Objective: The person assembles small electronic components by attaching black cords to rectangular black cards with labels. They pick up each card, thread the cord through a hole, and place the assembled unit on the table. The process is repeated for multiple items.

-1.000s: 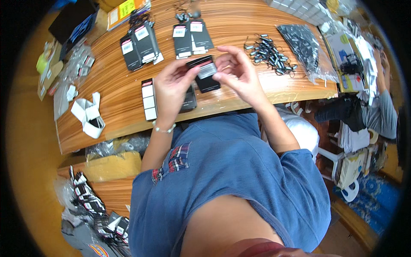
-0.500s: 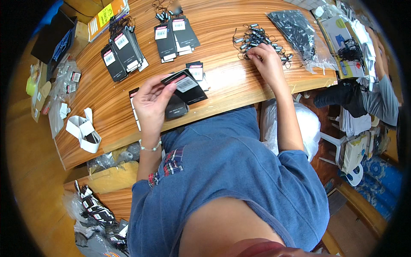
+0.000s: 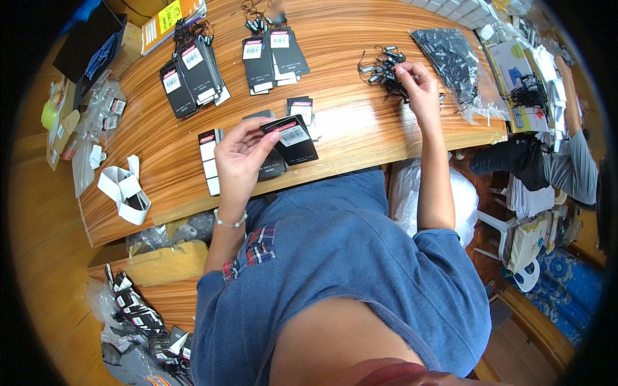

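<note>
My left hand (image 3: 238, 157) is closed on a black hang tag (image 3: 301, 149) with a white barcode label, pinching its upper left corner between thumb and fingers. Whether more than one tag is in that grip is hard to tell. Beneath it, more black tags (image 3: 273, 168) lie on the table, partly covered by the hand. At the table's right, my right hand (image 3: 421, 96) has thumb and forefinger pinched at a tangled pile of black tag strings (image 3: 381, 65). Part of the pile is hidden behind the fingers.
Stacked tags with strings (image 3: 196, 74) and a second stack (image 3: 273, 61) lie at the back left. A clear bag of black strings (image 3: 447, 64) rests at the right. A white paper strip (image 3: 122, 186) curls at the left. Another person's arm (image 3: 571, 106) shows far right.
The view has shifted slightly. My right hand has moved a little to the right over the strings, with its fingers drawn together. My left hand keeps the tag, which has turned slightly.
</note>
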Demonstrator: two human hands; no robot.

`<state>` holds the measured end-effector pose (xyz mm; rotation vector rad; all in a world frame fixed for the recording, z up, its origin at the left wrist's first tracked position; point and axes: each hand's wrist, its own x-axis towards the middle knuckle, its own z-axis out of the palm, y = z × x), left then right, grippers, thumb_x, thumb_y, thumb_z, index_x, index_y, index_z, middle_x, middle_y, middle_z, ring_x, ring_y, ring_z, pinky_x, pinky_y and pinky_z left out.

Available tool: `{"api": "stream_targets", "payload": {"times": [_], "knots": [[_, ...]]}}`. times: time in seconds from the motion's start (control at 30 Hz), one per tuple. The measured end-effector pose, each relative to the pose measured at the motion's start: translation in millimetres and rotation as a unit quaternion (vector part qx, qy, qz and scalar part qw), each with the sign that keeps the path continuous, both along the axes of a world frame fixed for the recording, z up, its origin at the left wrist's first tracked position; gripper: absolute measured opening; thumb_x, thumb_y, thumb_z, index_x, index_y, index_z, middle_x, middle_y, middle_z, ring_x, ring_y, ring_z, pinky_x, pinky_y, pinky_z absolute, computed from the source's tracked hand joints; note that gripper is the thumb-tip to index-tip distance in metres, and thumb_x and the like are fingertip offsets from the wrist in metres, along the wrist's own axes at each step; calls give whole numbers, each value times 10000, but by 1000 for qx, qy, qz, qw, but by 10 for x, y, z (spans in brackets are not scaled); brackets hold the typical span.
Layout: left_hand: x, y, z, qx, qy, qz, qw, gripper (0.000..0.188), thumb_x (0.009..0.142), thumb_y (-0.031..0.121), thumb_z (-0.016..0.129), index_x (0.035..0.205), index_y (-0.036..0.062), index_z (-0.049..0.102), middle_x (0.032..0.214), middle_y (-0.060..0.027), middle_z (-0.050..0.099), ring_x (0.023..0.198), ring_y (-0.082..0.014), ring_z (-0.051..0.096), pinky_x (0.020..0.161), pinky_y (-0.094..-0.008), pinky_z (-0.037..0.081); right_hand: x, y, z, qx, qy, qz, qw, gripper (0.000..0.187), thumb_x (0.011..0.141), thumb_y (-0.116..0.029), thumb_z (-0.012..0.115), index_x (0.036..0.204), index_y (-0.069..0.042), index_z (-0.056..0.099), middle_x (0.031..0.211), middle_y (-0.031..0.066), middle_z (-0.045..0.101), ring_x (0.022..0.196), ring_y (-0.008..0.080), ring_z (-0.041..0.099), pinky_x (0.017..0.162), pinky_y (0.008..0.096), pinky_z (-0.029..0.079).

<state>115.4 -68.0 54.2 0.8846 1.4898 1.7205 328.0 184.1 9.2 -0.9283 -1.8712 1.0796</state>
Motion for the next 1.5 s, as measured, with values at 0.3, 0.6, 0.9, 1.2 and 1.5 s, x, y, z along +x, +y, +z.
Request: {"api": "stream_targets", "payload": {"times": [0.3,0.6,0.9,1.2,1.5], "knots": [[97,121,69,14,-1,-56,998,217,785,-36,635,998,-35,597,957,-87,630,858,-117,605,787,-224,495,8,55,179,-216,217,46,951,121,879,-112,532,922,-8,576,801,51,625,729,83,558,660,201,420],[147,145,53,2,-6,-67,998,204,787,-23,639,987,-31,604,929,-80,631,851,-116,610,781,-220,503,-7,-5,231,-270,224,64,934,217,867,-61,516,1062,11,580,925,108,639,819,127,601,704,229,481],[117,185,69,-18,11,-72,997,200,790,-12,640,986,-31,603,926,-75,632,841,-110,611,766,-215,504,4,57,270,-23,3,14,1000,254,854,-134,553,1061,-11,635,1010,93,643,932,94,555,738,207,420],[138,550,284,-11,9,-151,988,166,796,-11,621,962,-15,626,1002,-95,633,875,-137,609,786,-242,496,-59,-126,655,-88,173,127,973,399,862,-171,479,1217,7,518,1202,90,562,740,61,446,732,201,384],[263,1282,92,6,88,-210,974,178,802,40,632,970,-18,636,986,-92,642,885,-133,616,789,-248,501,-279,-436,651,-114,154,193,962,420,879,-278,463,1197,-17,546,1196,85,569,1072,135,504,827,234,363]]}}
